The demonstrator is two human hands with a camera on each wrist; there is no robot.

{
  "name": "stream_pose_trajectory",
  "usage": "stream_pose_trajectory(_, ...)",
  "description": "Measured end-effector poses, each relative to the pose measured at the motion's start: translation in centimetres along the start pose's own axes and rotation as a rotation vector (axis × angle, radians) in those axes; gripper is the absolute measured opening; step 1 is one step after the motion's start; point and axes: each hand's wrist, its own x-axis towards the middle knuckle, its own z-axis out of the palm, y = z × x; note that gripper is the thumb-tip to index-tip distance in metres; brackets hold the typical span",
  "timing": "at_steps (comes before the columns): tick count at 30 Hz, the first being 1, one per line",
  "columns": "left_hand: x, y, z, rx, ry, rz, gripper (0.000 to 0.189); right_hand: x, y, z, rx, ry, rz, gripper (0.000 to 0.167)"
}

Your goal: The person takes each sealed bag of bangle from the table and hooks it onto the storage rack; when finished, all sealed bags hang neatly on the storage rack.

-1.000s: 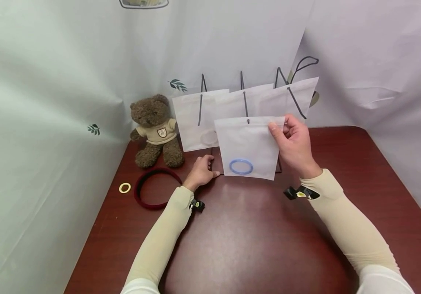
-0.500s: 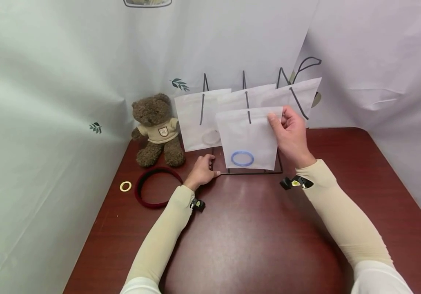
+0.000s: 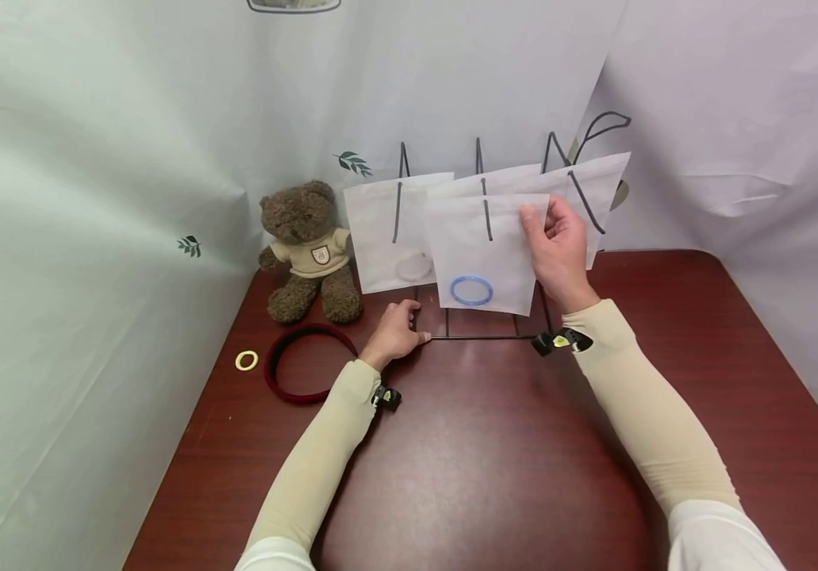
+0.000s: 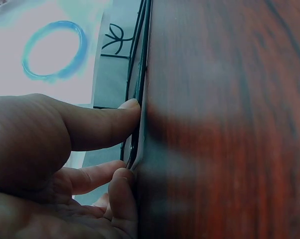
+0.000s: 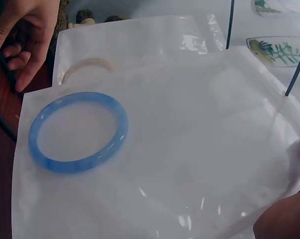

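My right hand (image 3: 562,254) pinches the top right corner of a white zip-lock bag (image 3: 487,250). A blue bangle (image 5: 75,166) lies inside the bag, near its bottom edge. The bag's top hole is on the middle hook (image 3: 489,222) of a black wire display rack (image 3: 487,339), and the prong sticks out in front. My left hand (image 3: 394,333) holds the front left corner of the rack's base. In the left wrist view the thumb (image 4: 105,127) rests on the wire, and the other fingertips touch it close by.
Another bag (image 3: 380,226), with a pale bangle inside, hangs on the left hook. Further bags hang behind and at right (image 3: 604,186). A teddy bear (image 3: 312,254) sits left of the rack. A dark red headband (image 3: 280,388) and a small cream ring (image 3: 247,361) lie on the table.
My right hand has moved up and back with the blue bangle's bag, and the hook's prong now shows in front of it. My left hand has stayed at the rack's corner.
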Motion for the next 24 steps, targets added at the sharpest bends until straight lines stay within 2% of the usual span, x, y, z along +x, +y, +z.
stream_pose_trajectory(7,0.1,0.0,0.0,0.013,-0.007,0.000,0.064,0.7,0.7,0.3,-0.033,0.051,-0.031,0.009)
stream_pose_trajectory(11,0.2,0.0,0.1,0.025,-0.015,0.015,0.064,0.8,0.9,0.4,-0.014,0.085,-0.048,0.008)
stream_pose_trajectory(18,0.0,0.1,0.1,0.016,-0.014,0.010,0.065,1.1,1.4,0.6,0.038,0.074,-0.071,0.007)
stream_pose_trajectory(24,0.1,-0.1,0.0,0.024,-0.006,0.011,0.064,1.3,2.0,0.2,-0.024,0.078,-0.076,0.006)
